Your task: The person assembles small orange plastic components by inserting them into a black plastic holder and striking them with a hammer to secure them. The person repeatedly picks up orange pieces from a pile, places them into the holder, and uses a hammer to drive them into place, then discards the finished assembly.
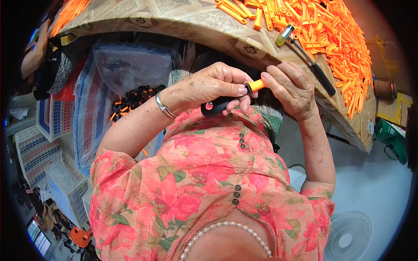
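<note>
In front of my chest, my left hand point(220, 85) is closed around a black plastic piece point(212, 109) with a curved end, which shows below the fingers. My right hand point(291, 89) pinches a short orange plastic handle piece point(257, 85) between thumb and fingers. The orange piece points left, its end meeting the black part at my left fingertips. How far one sits inside the other is hidden by the fingers. Beyond my right hand, a hammer point(323, 79) with a black grip and a clear yellowish face lies on the table near its edge.
A large pile of orange plastic pieces point(326, 39) covers the table point(183, 24) at far right; more orange pieces point(72, 15) lie far left. A striped woven sack point(85, 126) holds black and orange parts. White crates point(37, 145), a fan point(348, 237) and another person's arm point(37, 52) are around.
</note>
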`<control>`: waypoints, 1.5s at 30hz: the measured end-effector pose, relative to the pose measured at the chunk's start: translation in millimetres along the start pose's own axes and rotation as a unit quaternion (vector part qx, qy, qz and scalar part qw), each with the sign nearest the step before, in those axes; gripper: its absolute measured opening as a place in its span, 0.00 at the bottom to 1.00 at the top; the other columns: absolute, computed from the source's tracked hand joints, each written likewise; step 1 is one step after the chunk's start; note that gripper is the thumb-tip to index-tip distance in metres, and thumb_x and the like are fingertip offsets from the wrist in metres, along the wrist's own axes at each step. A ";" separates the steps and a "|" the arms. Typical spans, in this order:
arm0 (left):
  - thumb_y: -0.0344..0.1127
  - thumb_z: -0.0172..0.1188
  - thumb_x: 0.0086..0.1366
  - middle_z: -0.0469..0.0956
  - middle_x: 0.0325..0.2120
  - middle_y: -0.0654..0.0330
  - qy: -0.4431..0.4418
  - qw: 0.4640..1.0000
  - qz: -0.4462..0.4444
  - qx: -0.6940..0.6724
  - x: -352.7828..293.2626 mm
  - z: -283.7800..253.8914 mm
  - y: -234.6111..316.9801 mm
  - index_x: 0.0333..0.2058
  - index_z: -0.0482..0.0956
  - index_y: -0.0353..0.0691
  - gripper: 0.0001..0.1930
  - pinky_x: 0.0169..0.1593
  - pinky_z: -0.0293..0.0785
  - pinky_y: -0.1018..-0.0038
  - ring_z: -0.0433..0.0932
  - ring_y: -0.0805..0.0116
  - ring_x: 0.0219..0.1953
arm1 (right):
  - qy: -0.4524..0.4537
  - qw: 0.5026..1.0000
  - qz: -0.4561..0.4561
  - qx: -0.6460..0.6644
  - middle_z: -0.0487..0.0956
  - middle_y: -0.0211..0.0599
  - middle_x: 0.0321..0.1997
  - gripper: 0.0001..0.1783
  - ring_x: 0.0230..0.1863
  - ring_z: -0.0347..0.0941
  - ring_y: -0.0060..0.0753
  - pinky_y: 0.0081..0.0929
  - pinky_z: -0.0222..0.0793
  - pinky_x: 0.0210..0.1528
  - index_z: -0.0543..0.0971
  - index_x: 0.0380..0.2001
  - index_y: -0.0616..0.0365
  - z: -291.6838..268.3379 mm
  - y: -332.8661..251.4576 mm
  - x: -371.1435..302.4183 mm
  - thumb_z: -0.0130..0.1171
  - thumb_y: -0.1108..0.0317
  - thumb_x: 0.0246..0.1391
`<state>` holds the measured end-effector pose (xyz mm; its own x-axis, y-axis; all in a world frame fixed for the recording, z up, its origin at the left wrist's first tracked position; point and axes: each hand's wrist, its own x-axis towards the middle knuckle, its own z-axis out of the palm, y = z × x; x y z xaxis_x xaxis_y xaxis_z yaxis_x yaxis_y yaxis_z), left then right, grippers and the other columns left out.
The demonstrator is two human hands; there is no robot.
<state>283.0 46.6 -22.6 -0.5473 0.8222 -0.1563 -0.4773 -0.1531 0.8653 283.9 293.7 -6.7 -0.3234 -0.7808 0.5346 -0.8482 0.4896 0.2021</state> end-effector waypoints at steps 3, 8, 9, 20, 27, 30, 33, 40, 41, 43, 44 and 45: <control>0.35 0.54 0.70 0.80 0.26 0.61 0.038 0.999 0.004 0.023 3.7 -4.7 -0.3 0.43 0.77 0.31 0.11 0.29 0.71 0.84 0.71 0.83 0.21 | 0.012 0.996 0.083 -0.007 0.79 0.31 0.49 0.21 0.53 0.73 0.35 0.35 0.69 0.57 0.78 0.47 0.50 1.6 11.8 1.7 0.64 0.66 0.46; 0.31 0.50 0.70 0.80 0.29 0.60 0.161 0.987 0.023 0.013 16.8 -19.1 -5.0 0.44 0.76 0.32 0.10 0.28 0.75 0.83 0.72 0.83 0.24 | -0.013 0.936 0.329 -0.123 0.78 0.37 0.45 0.17 0.49 0.73 0.42 0.39 0.66 0.53 0.79 0.46 0.54 -11.2 33.8 -19.8 0.65 0.68 0.50; 0.30 0.50 0.70 0.80 0.29 0.60 0.170 0.985 0.027 0.013 19.9 -20.9 -6.1 0.44 0.76 0.32 0.10 0.28 0.75 0.83 0.73 0.83 0.24 | -0.019 0.935 0.334 -0.121 0.78 0.37 0.44 0.16 0.47 0.73 0.43 0.39 0.66 0.52 0.79 0.44 0.54 -11.2 37.9 -28.6 0.64 0.68 0.51; 0.30 0.51 0.69 0.83 0.30 0.55 0.276 0.961 0.004 0.025 42.6 -12.3 14.7 0.41 0.76 0.31 0.09 0.28 0.77 0.78 0.75 0.80 0.24 | 0.002 0.926 0.376 -0.045 0.78 0.41 0.36 0.09 0.38 0.74 0.46 0.39 0.70 0.42 0.77 0.42 0.56 -14.2 32.9 -27.1 0.56 0.69 0.58; 0.29 0.50 0.68 0.83 0.31 0.53 0.302 0.953 -0.016 0.025 46.4 -6.6 19.9 0.39 0.77 0.30 0.09 0.29 0.78 0.77 0.75 0.79 0.23 | -0.061 0.902 0.393 0.171 0.80 0.47 0.45 0.29 0.43 0.78 0.50 0.39 0.74 0.43 0.72 0.61 0.38 -8.8 -10.3 -4.4 0.50 0.78 0.58; 0.28 0.50 0.68 0.83 0.31 0.53 0.308 0.951 -0.022 0.029 48.1 -5.0 21.8 0.39 0.77 0.30 0.09 0.29 0.78 0.77 0.75 0.79 0.23 | -0.059 0.908 0.399 0.111 0.80 0.46 0.44 0.31 0.42 0.78 0.50 0.40 0.74 0.42 0.72 0.61 0.37 -12.4 -10.0 -3.5 0.49 0.79 0.57; 0.29 0.50 0.69 0.83 0.31 0.53 0.319 0.947 -0.023 0.030 48.0 -2.7 21.9 0.39 0.77 0.30 0.09 0.29 0.78 0.76 0.75 0.78 0.24 | 0.054 0.927 0.352 0.115 0.79 0.42 0.39 0.33 0.39 0.78 0.48 0.41 0.74 0.39 0.72 0.61 0.35 -11.2 -9.5 4.3 0.50 0.80 0.55; 0.29 0.50 0.69 0.83 0.31 0.54 0.313 0.948 -0.023 0.052 49.5 -3.5 20.1 0.37 0.78 0.31 0.09 0.29 0.78 0.76 0.75 0.78 0.24 | -0.095 0.930 0.353 0.034 0.75 0.35 0.32 0.36 0.32 0.77 0.42 0.39 0.74 0.33 0.70 0.62 0.29 -11.8 -19.4 1.3 0.53 0.79 0.53; 0.29 0.50 0.69 0.83 0.31 0.53 0.316 0.947 -0.023 0.049 48.4 -3.8 19.7 0.37 0.78 0.31 0.09 0.29 0.78 0.76 0.76 0.78 0.24 | -0.097 0.930 0.350 0.056 0.77 0.36 0.34 0.36 0.33 0.77 0.43 0.40 0.75 0.34 0.70 0.62 0.29 -12.5 -15.3 2.6 0.54 0.80 0.52; 0.29 0.50 0.69 0.83 0.31 0.53 0.315 0.948 -0.024 0.044 49.8 -3.7 19.8 0.38 0.77 0.31 0.09 0.29 0.78 0.76 0.76 0.77 0.25 | 0.009 0.936 0.343 0.078 0.77 0.36 0.33 0.37 0.32 0.77 0.43 0.39 0.75 0.34 0.70 0.62 0.29 -10.5 -12.2 8.9 0.54 0.79 0.52; 0.29 0.50 0.69 0.83 0.31 0.53 0.318 0.947 -0.022 0.041 50.2 -3.4 20.6 0.38 0.77 0.30 0.09 0.29 0.78 0.77 0.76 0.77 0.25 | 0.041 0.937 0.337 0.081 0.77 0.36 0.33 0.37 0.32 0.77 0.43 0.39 0.75 0.34 0.70 0.62 0.29 -8.4 -10.3 10.1 0.54 0.79 0.52; 0.29 0.50 0.69 0.83 0.31 0.53 0.322 0.946 -0.022 0.037 49.8 -2.8 20.6 0.39 0.77 0.30 0.09 0.30 0.78 0.77 0.76 0.77 0.25 | 0.071 0.937 0.330 0.084 0.77 0.36 0.33 0.37 0.32 0.77 0.43 0.39 0.75 0.34 0.70 0.62 0.30 -6.5 -8.8 11.3 0.55 0.79 0.51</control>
<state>244.0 82.9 -13.9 -0.8447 0.3189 -0.4299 -0.4730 -0.0689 0.8784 290.5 283.1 2.9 -0.7521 -0.2628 0.6044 -0.5405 0.7707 -0.3375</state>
